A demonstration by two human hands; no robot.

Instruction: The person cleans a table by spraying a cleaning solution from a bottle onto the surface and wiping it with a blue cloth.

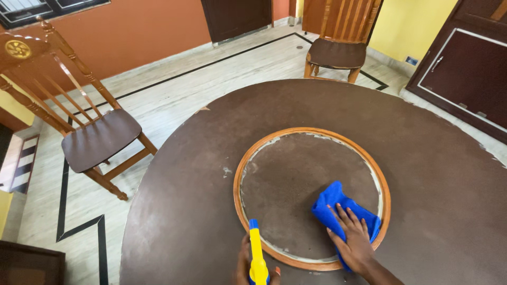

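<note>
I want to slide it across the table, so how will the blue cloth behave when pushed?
The cloth is probably floppy: it lies bunched and folded under the right hand. It likely bunches further unless pressed flat. It looks light and soft, and should glide over the smooth inset disc.

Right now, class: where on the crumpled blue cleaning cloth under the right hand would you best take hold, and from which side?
Probably the raised, bunched fold at the far end of the crumpled blue cleaning cloth, coming from above. That end humps up off the round inset panel of the brown table and lies bare, whereas the right hand presses the near part flat. The left hand holds a yellow spray bottle.
</note>
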